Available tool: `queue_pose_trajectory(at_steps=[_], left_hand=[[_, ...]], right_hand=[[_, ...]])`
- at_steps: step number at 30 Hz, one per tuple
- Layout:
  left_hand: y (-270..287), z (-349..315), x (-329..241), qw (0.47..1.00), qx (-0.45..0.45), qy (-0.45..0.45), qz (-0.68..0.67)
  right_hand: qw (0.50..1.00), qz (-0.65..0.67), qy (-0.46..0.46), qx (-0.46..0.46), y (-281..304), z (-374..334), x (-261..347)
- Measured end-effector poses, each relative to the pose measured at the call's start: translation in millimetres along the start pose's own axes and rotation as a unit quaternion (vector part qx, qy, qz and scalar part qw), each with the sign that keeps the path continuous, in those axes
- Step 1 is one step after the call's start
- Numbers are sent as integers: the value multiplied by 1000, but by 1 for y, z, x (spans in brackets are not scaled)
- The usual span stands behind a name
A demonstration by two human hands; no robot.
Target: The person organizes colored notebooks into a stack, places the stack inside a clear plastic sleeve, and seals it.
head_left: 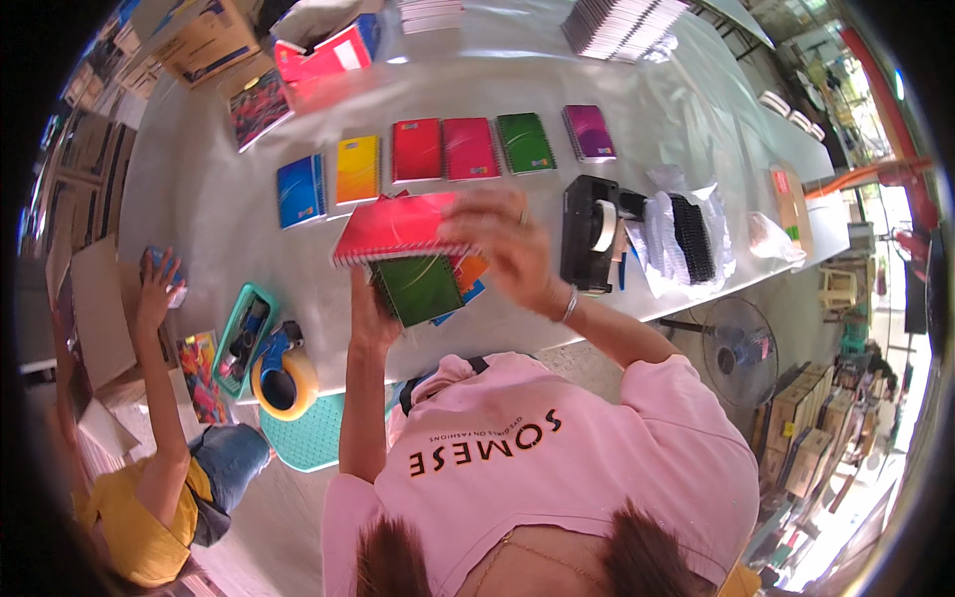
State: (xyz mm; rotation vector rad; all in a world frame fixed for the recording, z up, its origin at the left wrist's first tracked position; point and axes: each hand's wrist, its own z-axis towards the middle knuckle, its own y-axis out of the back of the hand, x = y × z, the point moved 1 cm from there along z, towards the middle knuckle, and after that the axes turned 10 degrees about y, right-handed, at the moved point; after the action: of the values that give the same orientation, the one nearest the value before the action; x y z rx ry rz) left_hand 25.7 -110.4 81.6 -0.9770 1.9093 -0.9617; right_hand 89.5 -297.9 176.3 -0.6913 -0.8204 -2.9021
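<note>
Several small spiral notebooks are fanned out in front of me, supported from below by my left hand (372, 310), its fingers mostly hidden beneath them. On top lies a red notebook (393, 227), its wire edge toward me. Under it a green notebook (420, 287) shows, with corners of an orange one (471, 270) and a blue one (466, 301) poking out. My right hand (502, 244) is at the red notebook's right end. Motion smears its fingers, so whether they grip the cover is unclear.
Beyond, a row holds blue (300, 191), yellow (357, 169), red (416, 149), pink (470, 148), green (525, 142) and purple (590, 132) notebooks. A black tape dispenser (589, 236) stands right, a teal tray (244, 338) and tape roll (285, 383) left. Another person's hand (157, 289) rests at the left edge.
</note>
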Motion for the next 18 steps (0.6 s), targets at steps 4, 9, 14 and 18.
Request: queue_pose_trajectory(at_steps=[4, 9, 14, 18], left_hand=[[0, 8, 22, 997, -6, -23, 78], [-23, 25, 44, 991, -97, 5, 88], [-16, 37, 59, 991, -120, 22, 63], [-6, 21, 53, 988, -146, -6, 56]], right_hand=[[982, -40, 13, 184, -4, -35, 12], [988, -35, -125, 89, 79, -30, -135], [797, -409, -430, 110, 175, -151, -337], [779, -254, -554, 146, 170, -161, -345]])
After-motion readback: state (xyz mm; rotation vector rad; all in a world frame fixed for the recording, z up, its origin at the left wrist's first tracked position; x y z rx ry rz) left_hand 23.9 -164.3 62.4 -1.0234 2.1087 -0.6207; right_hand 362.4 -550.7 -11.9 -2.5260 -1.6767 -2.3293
